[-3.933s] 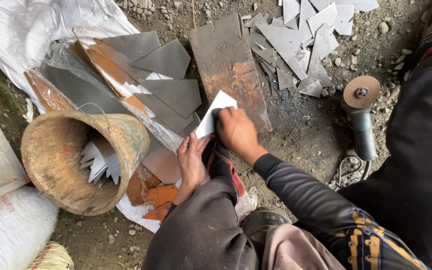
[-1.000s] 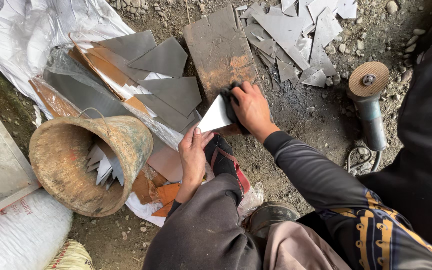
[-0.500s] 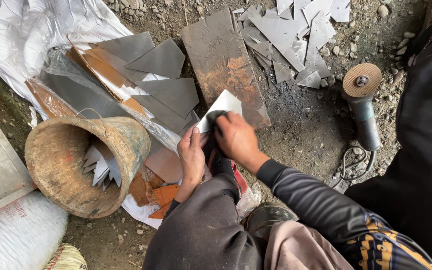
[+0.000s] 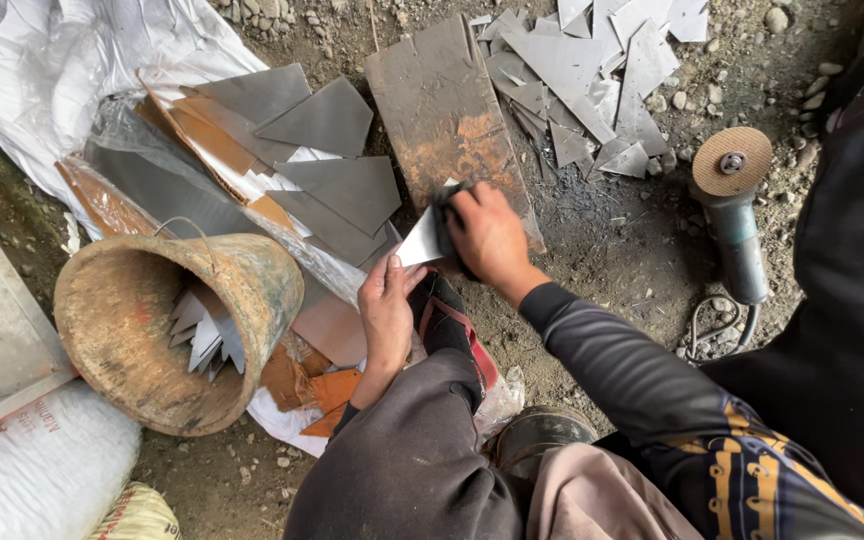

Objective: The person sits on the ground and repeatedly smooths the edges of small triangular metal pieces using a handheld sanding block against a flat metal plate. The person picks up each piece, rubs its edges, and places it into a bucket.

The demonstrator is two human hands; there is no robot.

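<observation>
On the left, a rusty bucket [image 4: 177,330] lies tipped on the ground, cut metal triangles inside it. Beside it the left hand [image 4: 387,310] pinches the lower edge of a small metal triangle [image 4: 420,240], fingers closed on it. The right hand [image 4: 487,232] has slid up again since half a second ago, pressing a dark pad against the piece over the rusty plate [image 4: 447,120]; the rubbing strokes continue. Farther right an angle grinder [image 4: 732,215] lies idle.

Soft, even daylight with faint shadows, a dull sheen on the metal, and sharp focus throughout.
</observation>
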